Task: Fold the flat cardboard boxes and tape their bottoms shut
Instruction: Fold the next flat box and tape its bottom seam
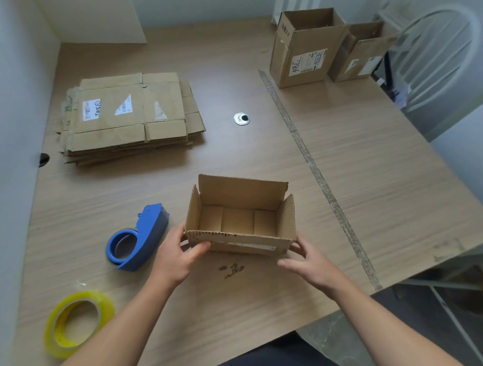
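A small brown cardboard box (240,210) stands upright on the table near me, its top flaps open and its bottom closed. My left hand (174,256) grips its near left corner, thumb on the front wall. My right hand (308,258) touches its near right corner with fingers spread. A blue tape dispenser (139,238) lies just left of the box. A yellow-cored roll of clear tape (78,322) lies at the near left. A stack of flat cardboard boxes (128,115) rests at the far left.
Two assembled open boxes, a larger one (304,49) and a smaller one (361,52), stand at the far right. A round cable grommet (241,118) sits mid-table. A seam strip (316,174) crosses the wooden table (385,177). A white chair (436,61) stands beyond the right edge.
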A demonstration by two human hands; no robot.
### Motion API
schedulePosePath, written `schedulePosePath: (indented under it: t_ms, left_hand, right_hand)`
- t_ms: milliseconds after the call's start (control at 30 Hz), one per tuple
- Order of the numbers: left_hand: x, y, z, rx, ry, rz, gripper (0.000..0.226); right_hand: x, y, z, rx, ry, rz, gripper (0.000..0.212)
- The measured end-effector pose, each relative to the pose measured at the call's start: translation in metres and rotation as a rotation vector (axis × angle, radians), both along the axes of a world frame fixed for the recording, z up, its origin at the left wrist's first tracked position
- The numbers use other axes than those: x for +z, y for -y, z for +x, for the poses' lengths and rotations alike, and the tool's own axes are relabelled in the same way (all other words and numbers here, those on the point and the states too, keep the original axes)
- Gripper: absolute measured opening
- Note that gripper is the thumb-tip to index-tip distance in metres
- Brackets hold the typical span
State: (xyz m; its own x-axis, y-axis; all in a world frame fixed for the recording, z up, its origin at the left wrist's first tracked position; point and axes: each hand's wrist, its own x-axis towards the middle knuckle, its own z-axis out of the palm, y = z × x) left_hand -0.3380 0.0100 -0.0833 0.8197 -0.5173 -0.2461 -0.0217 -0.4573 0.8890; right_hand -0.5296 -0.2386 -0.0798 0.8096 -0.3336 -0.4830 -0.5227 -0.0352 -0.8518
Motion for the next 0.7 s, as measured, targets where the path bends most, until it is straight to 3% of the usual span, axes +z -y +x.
schedulePosePath:
  t_ms: [167, 467, 700]
  left_hand:
    - [0.019, 0.026, 0.000, 0.032, -0.005, -0.075, 0.035]
    - [0.047, 0.099, 0.006, 0.003, 0.031, -0.134, 0.024]
    - [0.077, 0.195, 0.014, -0.054, 0.067, -0.162, 0.045]
  right_hand:
    - [0.012, -0.001, 0.013, -0.280, 0.133, -0.043, 0.100]
    - [0.051, 0.056, 0.042, -0.449, 0.483, -0.054, 0.079]
    - [0.057, 0.154, 0.045, -0.602, 0.578, 0.010, 0.069]
